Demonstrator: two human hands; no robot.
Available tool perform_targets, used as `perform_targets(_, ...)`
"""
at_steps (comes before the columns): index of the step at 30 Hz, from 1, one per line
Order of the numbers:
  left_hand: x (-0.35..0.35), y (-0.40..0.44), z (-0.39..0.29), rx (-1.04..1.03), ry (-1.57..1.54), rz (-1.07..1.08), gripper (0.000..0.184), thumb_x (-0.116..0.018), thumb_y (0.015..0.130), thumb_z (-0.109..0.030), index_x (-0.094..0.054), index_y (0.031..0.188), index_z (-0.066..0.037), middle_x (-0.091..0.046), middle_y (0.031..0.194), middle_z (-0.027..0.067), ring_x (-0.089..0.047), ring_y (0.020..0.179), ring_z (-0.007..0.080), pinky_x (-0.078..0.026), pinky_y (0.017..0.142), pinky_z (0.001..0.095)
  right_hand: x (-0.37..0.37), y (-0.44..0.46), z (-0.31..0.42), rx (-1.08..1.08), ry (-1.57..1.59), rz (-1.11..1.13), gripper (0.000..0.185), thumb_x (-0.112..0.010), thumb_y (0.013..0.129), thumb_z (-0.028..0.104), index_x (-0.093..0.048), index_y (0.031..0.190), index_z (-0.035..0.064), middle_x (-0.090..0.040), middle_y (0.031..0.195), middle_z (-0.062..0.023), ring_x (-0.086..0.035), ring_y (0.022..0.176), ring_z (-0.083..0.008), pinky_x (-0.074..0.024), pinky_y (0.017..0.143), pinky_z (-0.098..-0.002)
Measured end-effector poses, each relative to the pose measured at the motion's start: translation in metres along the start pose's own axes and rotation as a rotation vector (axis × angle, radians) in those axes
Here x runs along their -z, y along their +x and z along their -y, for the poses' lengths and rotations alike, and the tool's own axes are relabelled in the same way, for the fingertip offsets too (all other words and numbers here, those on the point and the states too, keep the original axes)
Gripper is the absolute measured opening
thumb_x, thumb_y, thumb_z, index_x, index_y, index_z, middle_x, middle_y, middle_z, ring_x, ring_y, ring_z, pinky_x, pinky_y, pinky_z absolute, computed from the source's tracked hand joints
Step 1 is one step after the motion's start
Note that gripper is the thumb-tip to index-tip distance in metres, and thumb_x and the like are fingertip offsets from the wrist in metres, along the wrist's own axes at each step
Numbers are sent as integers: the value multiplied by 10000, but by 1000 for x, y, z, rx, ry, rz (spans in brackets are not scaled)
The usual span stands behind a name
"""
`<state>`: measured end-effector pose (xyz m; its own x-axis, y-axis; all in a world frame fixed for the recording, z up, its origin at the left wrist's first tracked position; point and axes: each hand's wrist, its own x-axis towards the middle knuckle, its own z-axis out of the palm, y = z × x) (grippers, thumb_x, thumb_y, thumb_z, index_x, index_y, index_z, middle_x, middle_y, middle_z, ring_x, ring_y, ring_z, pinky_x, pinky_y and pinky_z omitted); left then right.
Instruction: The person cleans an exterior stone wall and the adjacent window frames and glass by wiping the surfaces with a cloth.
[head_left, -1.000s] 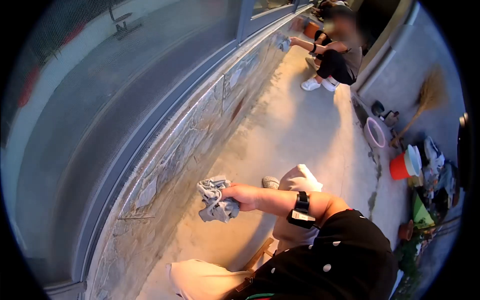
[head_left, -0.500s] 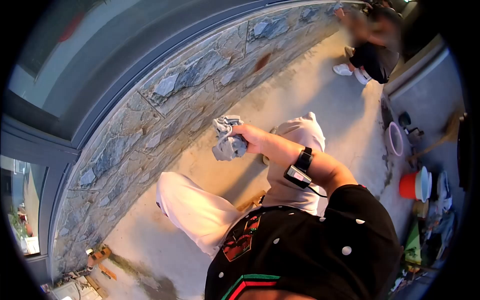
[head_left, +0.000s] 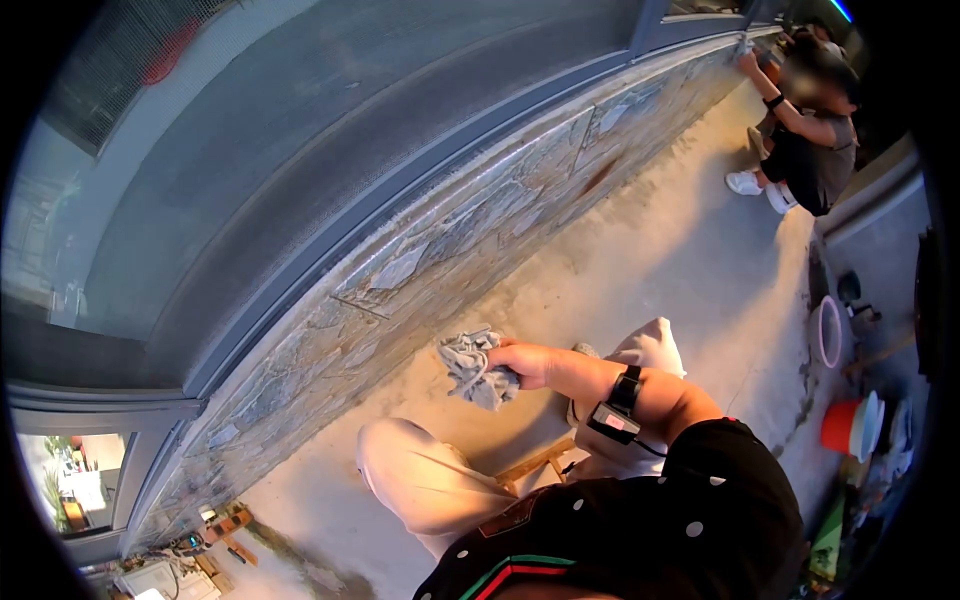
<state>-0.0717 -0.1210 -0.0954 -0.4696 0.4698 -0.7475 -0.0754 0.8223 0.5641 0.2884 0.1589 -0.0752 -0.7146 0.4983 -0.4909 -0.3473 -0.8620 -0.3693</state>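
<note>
My right hand [head_left: 525,365] is closed around a crumpled grey rag [head_left: 477,370], which bulges out past the fingers. Hand and rag hang in the air before the stone wall, over my bent knees; they look apart from the wall. A black strap [head_left: 626,388] with a small box [head_left: 613,422] and a cable sits on my right forearm. My left hand is out of view. Below me, part of a wooden stool [head_left: 535,465] shows between my legs.
A stone-faced wall [head_left: 470,250] runs diagonally under a grey-framed window [head_left: 330,150]. Another person [head_left: 825,130] crouches at the far end, one hand at the wall's top. Along the right stand a pink basin [head_left: 829,330] and a red bucket [head_left: 840,425]. Tools [head_left: 232,522] lie lower left.
My view has tilted up, showing more window, so the wall and my hand sit lower in frame. The rag stays in my right hand. The other person's raised arm now shows more clearly.
</note>
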Motion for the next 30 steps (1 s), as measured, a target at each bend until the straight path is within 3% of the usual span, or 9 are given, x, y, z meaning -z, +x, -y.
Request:
perform_targets(6,34,-17,24,97,65,-24,410,-684,843,-287,-651,1162,-32,-716,969,102,-660,791,195,-526,730,335,-35,-15,14,216,105,-47,273,-585,873,77,-614,1140,31,-694,1035,-120,-700,959,-254,-581,872,-404)
perform_targets(10,84,-48,81,199,136,-27,404,-684,845,-286,-655,1161,-36,-719,963,97,-660,784,191,-525,725,330,-48,-23,13,364,37,121,281,-610,873,101,-611,1150,53,-692,1035,-67,-694,900,-183,-578,839,-366)
perform_targets(13,144,-84,129,379,231,12,400,-684,846,-285,-658,1160,-39,-721,958,94,-660,779,188,-524,721,327,-48,-29,0,392,104,104,308,-602,873,132,-605,1168,44,-685,1085,-93,-680,982,-214,-545,923,-397)
perform_targets(18,201,-129,112,631,578,367,394,-685,849,-284,-664,1159,-44,-725,951,88,-660,770,183,-523,714,321,-32,-21,-24,394,137,-44,264,-542,912,208,-628,1091,33,-695,1061,-119,-679,975,-244,-527,944,-433)
perform_targets(21,163,-142,3,311,653,725,326,-705,826,-212,-646,1086,-24,-676,885,54,-646,760,142,-528,679,283,-33,-27,-24,455,75,-75,248,-534,923,218,-635,1066,43,-695,1032,-100,-678,954,-235,-537,920,-432)
perform_targets(22,158,-169,-26,266,343,644,313,-699,825,-189,-632,1077,-16,-666,897,49,-642,770,130,-529,696,282,-33,-32,-22,481,63,-79,240,-533,925,218,-635,1058,46,-694,1022,-93,-678,949,-231,-540,913,-431)
perform_targets(23,152,-178,-56,137,467,644,328,-696,824,-174,-624,1096,-5,-659,909,49,-640,783,130,-525,715,278,-26,-30,-20,489,122,-20,200,-517,942,190,-622,1055,62,-701,979,-80,-690,877,-208,-568,839,-394)
perform_targets(25,141,-193,-91,-134,272,745,414,-724,782,-154,-595,1125,38,-671,960,97,-661,828,168,-536,737,295,-27,-29,-11,522,75,-93,201,-505,964,182,-621,1069,55,-700,989,-84,-691,890,-205,-573,840,-400)
perform_targets(30,55,-187,-165,-826,-48,774,621,-777,691,-399,-574,1089,32,-664,1034,172,-670,948,240,-550,851,372,-62,-34,19,710,-34,-163,199,-549,959,110,-619,1127,31,-699,1031,-92,-705,909,-229,-590,798,-423)
